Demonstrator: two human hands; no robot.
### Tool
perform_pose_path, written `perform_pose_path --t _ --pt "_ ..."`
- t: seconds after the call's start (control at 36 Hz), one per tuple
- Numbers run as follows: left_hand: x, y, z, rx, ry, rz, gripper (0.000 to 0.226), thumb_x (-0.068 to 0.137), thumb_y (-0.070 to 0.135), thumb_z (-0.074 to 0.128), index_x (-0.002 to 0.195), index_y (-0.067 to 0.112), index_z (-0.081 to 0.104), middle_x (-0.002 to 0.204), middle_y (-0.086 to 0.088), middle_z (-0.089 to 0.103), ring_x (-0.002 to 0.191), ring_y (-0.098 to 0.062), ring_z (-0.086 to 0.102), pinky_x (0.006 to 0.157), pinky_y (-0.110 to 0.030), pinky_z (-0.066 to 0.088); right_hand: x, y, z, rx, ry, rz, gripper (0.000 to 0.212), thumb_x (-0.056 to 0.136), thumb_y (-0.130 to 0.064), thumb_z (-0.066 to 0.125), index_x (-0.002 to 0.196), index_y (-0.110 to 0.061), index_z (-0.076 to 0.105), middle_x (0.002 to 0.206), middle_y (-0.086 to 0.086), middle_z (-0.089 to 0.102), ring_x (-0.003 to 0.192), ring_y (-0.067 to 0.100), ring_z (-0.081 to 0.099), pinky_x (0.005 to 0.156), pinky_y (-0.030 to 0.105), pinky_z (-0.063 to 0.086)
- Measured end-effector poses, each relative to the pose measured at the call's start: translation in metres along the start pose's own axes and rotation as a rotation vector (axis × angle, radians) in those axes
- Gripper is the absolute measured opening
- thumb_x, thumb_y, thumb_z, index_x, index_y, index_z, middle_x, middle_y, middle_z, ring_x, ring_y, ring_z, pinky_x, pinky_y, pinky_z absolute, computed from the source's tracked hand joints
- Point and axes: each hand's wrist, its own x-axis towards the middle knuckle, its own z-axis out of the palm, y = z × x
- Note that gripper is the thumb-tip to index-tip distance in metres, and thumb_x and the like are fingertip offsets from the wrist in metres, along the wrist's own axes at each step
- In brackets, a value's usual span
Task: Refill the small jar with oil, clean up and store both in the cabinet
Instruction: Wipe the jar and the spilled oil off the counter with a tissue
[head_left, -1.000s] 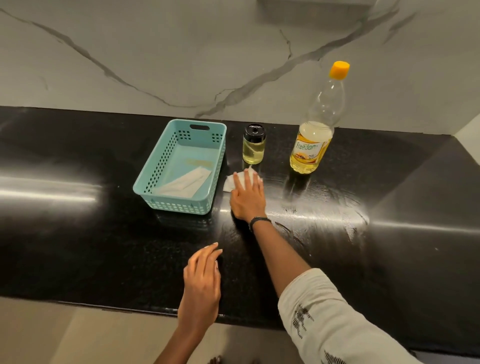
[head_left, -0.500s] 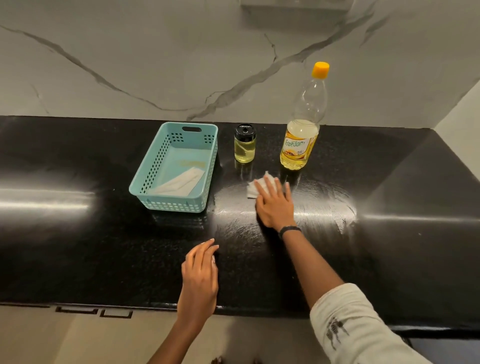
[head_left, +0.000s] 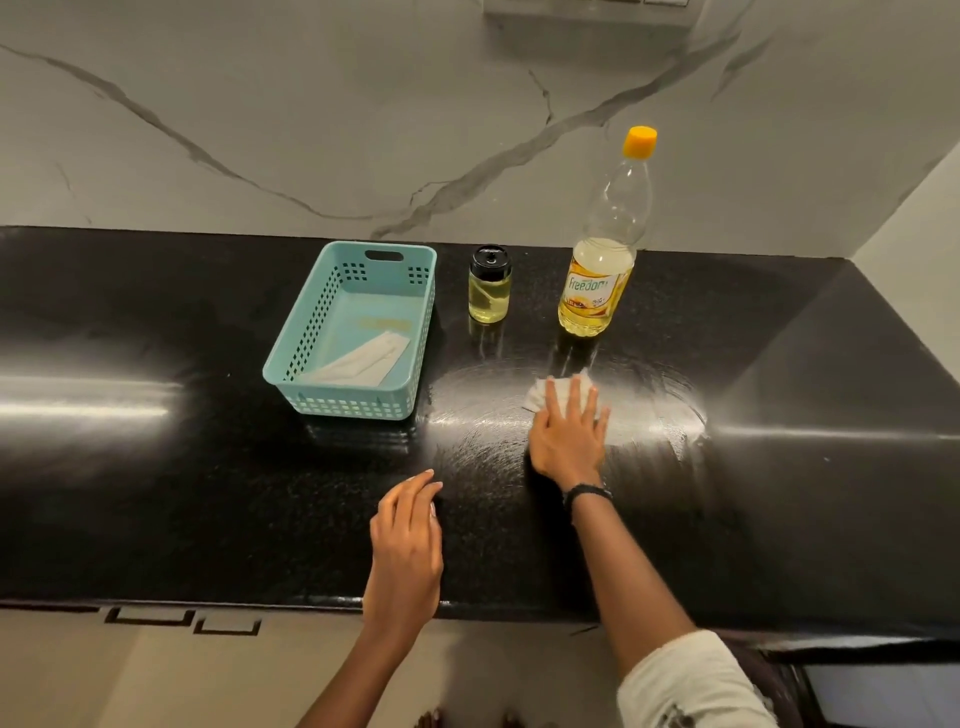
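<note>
The small jar (head_left: 489, 285) is seen standing upright on the black table (head_left: 156, 509), toward the far edge, with a black lid shut on it and yellow oil filling most of the glass. Just to its right, apart from it, the oil bottle (head_left: 602, 260) is stood upright, capped in orange and holding oil only in its lower part. To the left of the jar a teal basket (head_left: 306, 332) is set, with a folded white napkin (head_left: 358, 361) laid inside against its near wall. A marble wall (head_left: 311, 104) is seen behind all three.

Nearer than the jar and bottle, a crumpled white tissue (head_left: 540, 391) is pressed flat onto the table under the right hand (head_left: 566, 441). The right grip is spread, fingers laid out straight over the tissue, palm down, nothing being pinched. Curved smear marks are shown on the shiny surface around this hand. A dark band (head_left: 587, 492) is worn on the right wrist, and a white sleeve (head_left: 691, 686) covers the arm from the elbow up.

The left hand (head_left: 408, 545) is held near the table's near edge, palm down, fingers loosely together and slightly curled, holding nothing. Whether it touches the surface cannot be told.
</note>
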Motion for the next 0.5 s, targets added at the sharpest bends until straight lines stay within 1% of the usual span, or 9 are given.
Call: perform_pose_path --t 0.08,0.17,0.19,0.22,0.28,0.33,0.42,0.5 --pt "0.0 0.001 -0.001 0.005 0.01 -0.001 0.036 0.096 0.017 0.033 0.121 0.011 0.057 0.129 -0.002 0.056 0.116 -0.02 0.05 0.087 -0.038 0.051 -0.006 -0.033 0.006 0.011 -0.027 -0.139 0.055 0.102 -0.039 0.016 0.151 -0.033 -0.006 0.158 0.006 -0.016 0.145 0.029 -0.018 0.109 0.042 -0.022" --pt "0.0 0.0 -0.001 0.04 -0.007 0.001 0.037 0.096 0.017 0.032 0.122 0.01 0.057 0.13 -0.003 0.055 0.116 -0.021 0.051 0.087 -0.039 0.052 -0.019 -0.057 0.013 0.023 -0.048 -0.294 0.053 0.102 -0.038 0.018 0.152 -0.033 0.001 0.159 0.005 -0.012 0.145 0.026 -0.016 0.111 0.041 -0.02" --pt "0.0 0.0 0.0 0.051 -0.014 0.0 0.038 0.096 0.017 0.032 0.123 0.01 0.057 0.131 -0.004 0.055 0.117 -0.021 0.051 0.087 -0.038 0.052 -0.024 -0.062 0.016 0.019 -0.051 -0.349 0.053 0.1 -0.039 0.016 0.152 -0.033 0.005 0.16 0.005 -0.009 0.146 0.026 -0.015 0.112 0.04 -0.02" --pt "0.0 -0.001 0.0 0.06 -0.018 -0.002 0.038 0.097 0.018 0.031 0.124 0.009 0.057 0.132 -0.004 0.054 0.117 -0.021 0.05 0.088 -0.038 0.051 -0.03 -0.065 0.018 0.013 -0.059 -0.4 0.055 0.097 -0.042 0.009 0.152 -0.034 0.008 0.16 0.004 -0.006 0.146 0.025 -0.012 0.111 0.039 -0.02" --pt "-0.001 -0.002 0.0 0.055 -0.021 -0.008 0.039 0.097 0.018 0.03 0.126 0.009 0.056 0.133 -0.004 0.053 0.119 -0.02 0.048 0.089 -0.037 0.05 -0.043 -0.066 0.021 -0.009 -0.074 -0.501 0.068 0.086 -0.047 -0.006 0.151 -0.035 0.011 0.161 0.001 -0.002 0.147 0.024 -0.01 0.111 0.039 -0.021" --pt "-0.001 -0.003 0.0 0.051 -0.02 -0.009 0.039 0.098 0.017 0.03 0.126 0.01 0.055 0.133 -0.004 0.052 0.119 -0.02 0.048 0.09 -0.037 0.049 -0.052 -0.059 0.022 -0.043 -0.084 -0.577 0.071 0.083 -0.049 -0.009 0.151 -0.038 0.01 0.161 -0.002 -0.001 0.147 0.021 -0.01 0.113 0.04 -0.02" --pt "-0.001 -0.002 0.0 0.066 -0.025 -0.003 0.039 0.097 0.017 0.031 0.126 0.009 0.055 0.134 -0.004 0.052 0.118 -0.021 0.048 0.09 -0.037 0.049 -0.058 -0.038 0.017 -0.09 -0.071 -0.607 0.067 0.085 -0.049 -0.01 0.149 -0.043 0.006 0.16 -0.007 -0.002 0.147 0.018 -0.009 0.115 0.041 -0.019" --pt "-0.002 -0.002 0.0 0.078 -0.032 0.0 0.038 0.097 0.016 0.032 0.126 0.009 0.055 0.134 -0.004 0.051 0.118 -0.022 0.049 0.088 -0.036 0.049 -0.053 -0.012 0.01 -0.091 -0.043 -0.517 0.062 0.087 -0.049 -0.007 0.148 -0.046 0.005 0.159 -0.01 -0.002 0.147 0.016 -0.009 0.114 0.04 -0.02"
